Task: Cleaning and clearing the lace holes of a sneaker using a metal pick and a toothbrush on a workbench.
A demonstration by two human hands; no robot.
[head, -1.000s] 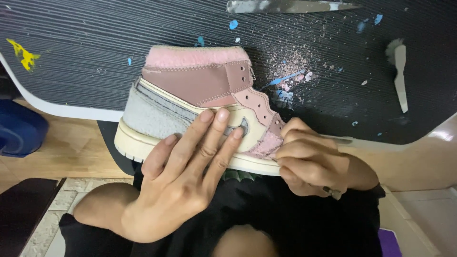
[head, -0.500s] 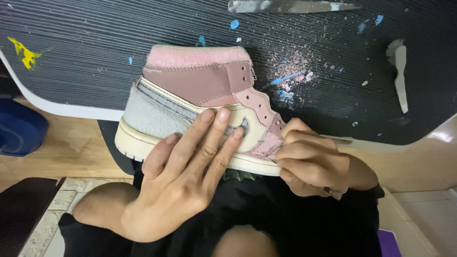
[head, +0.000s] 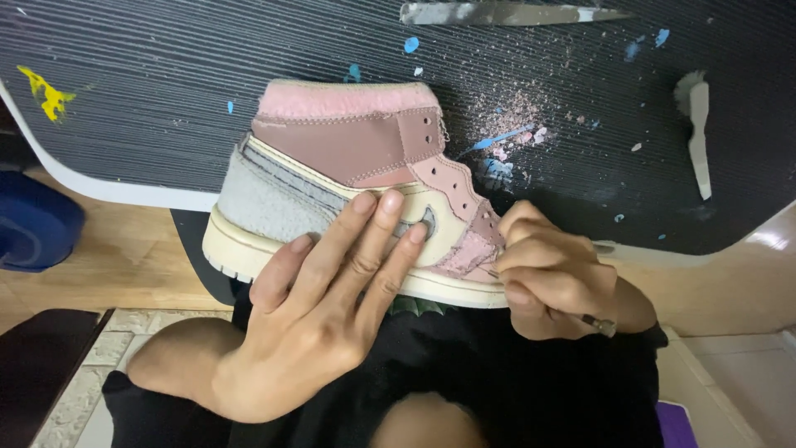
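Note:
A high-top sneaker [head: 332,166] in pink, mauve, grey and cream lies on its side across my lap, its toe toward the right. My left hand [head: 323,307] rests flat on its side panel, fingers spread over the cream midsection. My right hand [head: 551,270] is closed around a thin metal tool [head: 597,322] whose tip touches the pink toe area just above the cream sole.
A black ribbed mat [head: 166,91] with paint specks and a patch of pinkish scrapings [head: 514,116] lies behind the shoe. A paint-crusted blade [head: 506,12] and a small scraper [head: 699,133] rest on it. A blue object [head: 33,224] sits at left on the wooden floor.

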